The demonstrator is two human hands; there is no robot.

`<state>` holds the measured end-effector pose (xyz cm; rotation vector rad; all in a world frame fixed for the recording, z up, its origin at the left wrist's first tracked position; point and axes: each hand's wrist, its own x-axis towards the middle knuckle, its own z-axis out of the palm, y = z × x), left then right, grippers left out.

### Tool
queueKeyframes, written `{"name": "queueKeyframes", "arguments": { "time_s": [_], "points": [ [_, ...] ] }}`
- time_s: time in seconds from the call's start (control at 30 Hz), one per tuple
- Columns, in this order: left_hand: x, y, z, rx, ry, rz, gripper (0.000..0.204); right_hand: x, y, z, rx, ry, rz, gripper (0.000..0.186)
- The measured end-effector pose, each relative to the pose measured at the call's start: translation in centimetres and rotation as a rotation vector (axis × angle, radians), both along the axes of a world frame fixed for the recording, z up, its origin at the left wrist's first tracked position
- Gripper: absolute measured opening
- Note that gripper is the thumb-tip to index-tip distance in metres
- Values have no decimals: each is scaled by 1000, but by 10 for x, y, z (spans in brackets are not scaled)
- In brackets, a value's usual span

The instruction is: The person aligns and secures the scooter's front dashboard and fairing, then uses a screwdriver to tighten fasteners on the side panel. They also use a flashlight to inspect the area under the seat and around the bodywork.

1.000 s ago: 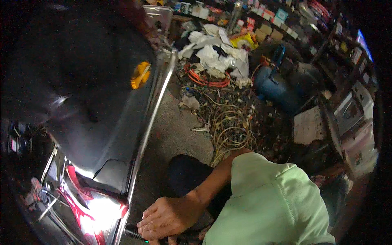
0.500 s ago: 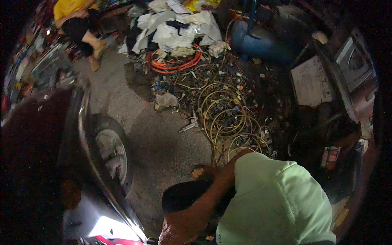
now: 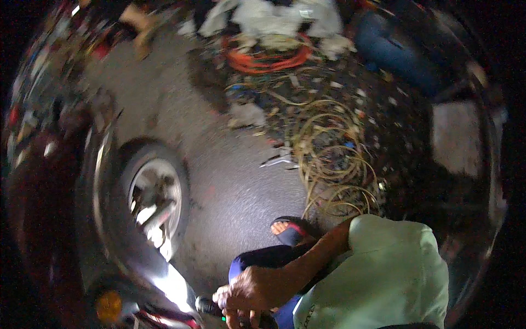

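My right hand (image 3: pixel 244 296) is at the lower middle, reaching back from a bent elbow in a pale green sleeve (image 3: pixel 378 274). Its fingers curl downward, seemingly around a handlebar grip that they mostly cover. A rounded black piece (image 3: pixel 204 304) sits beside the thumb side, with a tiny green light near it. To the left is red and white bodywork (image 3: pixel 164 318) with an orange lamp (image 3: pixel 108 306). Below the forearm shows a dark blue trouser knee (image 3: pixel 257 257). My left hand is outside the picture.
A dark vehicle with a silver-rimmed wheel (image 3: pixel 156 186) stands close on the left. Loops of yellowish cable (image 3: pixel 302 159) lie over scattered scraps, near an orange coil (image 3: pixel 257 68). A sandalled foot (image 3: pixel 290 230) rests on the ground. A blue drum (image 3: pixel 389 49) stands back right.
The ground, cable loops and orange coil have shifted right, the coil also upward, as the view swung. Bright light now falls on the wheel and ground. My right hand's fingers show more clearly.
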<state>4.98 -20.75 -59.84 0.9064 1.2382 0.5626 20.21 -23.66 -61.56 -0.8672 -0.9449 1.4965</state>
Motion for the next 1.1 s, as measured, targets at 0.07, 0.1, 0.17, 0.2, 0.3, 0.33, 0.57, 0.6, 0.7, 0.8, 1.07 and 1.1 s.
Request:
{"name": "queueKeyframes", "arguments": {
  "time_s": [0.07, 0.1, 0.17, 0.2, 0.3, 0.33, 0.57, 0.6, 0.7, 0.8, 1.07, 1.1],
  "points": [
    [-4, -5, 2, 23, -4, 27, 44, -29, 12, -34, 552, -669, -457, 23],
    [-11, -10, 2, 41, -17, 36, 44, -29, 17, -29, 571, -543, -309, 20],
    [-23, -21, 5, 107, -31, 65, 45, -34, 19, -21, 560, -501, -159, 19],
    [-29, -27, 7, 145, -36, 66, 46, -41, 13, -15, 538, -590, -157, 19],
    [-46, -35, 13, 259, -66, -1, 47, -43, 12, 2, 512, -748, -21, 21],
    [-53, -40, 16, 285, -80, 30, 47, -49, 11, 4, 553, -777, -41, 22],
    [-110, -49, 21, 153, -268, 461, 65, -127, 25, 12, 681, -778, -108, 19],
    [-113, -32, 25, -75, -332, 555, 63, -132, 28, 15, 674, -825, -107, 21],
    [-136, -21, 9, 175, -176, 404, 57, -140, 40, 18, 802, -922, -192, 26],
    [-145, 3, 3, 187, -128, 169, 56, -157, 47, 1, 862, -951, -212, 33],
    [-68, 54, -9, -75, -143, -603, 55, -136, -11, 12, 247, -1150, -428, 20],
    [-56, 50, -8, -90, -154, -696, 55, -139, -29, 13, 179, -1156, -518, 20]
  ]
}}
